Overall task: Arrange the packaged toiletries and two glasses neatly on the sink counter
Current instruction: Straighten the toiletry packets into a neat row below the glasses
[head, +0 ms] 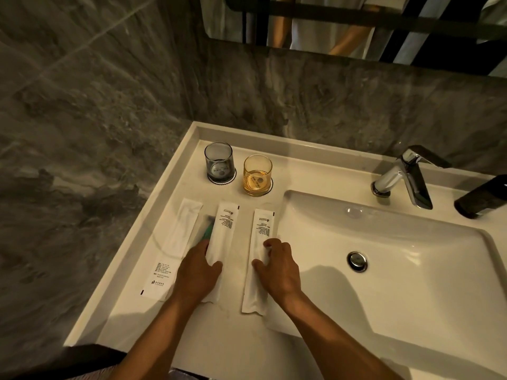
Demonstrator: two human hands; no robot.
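Note:
Three long white toiletry packets lie side by side on the white counter [153, 319]. The left packet [175, 242] lies free, with a green item showing at its right edge. My left hand [196, 272] rests on the lower half of the middle packet [223, 231], thumb on its right edge. My right hand [277, 266] presses the right packet [260, 234] with fingertips and thumb. Behind them a smoky grey glass [219, 161] and an amber glass [257, 175] stand upright on round coasters, apart from each other.
The sink basin [384, 242] with its drain [356, 261] lies just right of the right packet. A chrome faucet [406, 178] and a dark object [482, 197] stand at the back right. Grey marble walls close off the left and back; a mirror hangs above.

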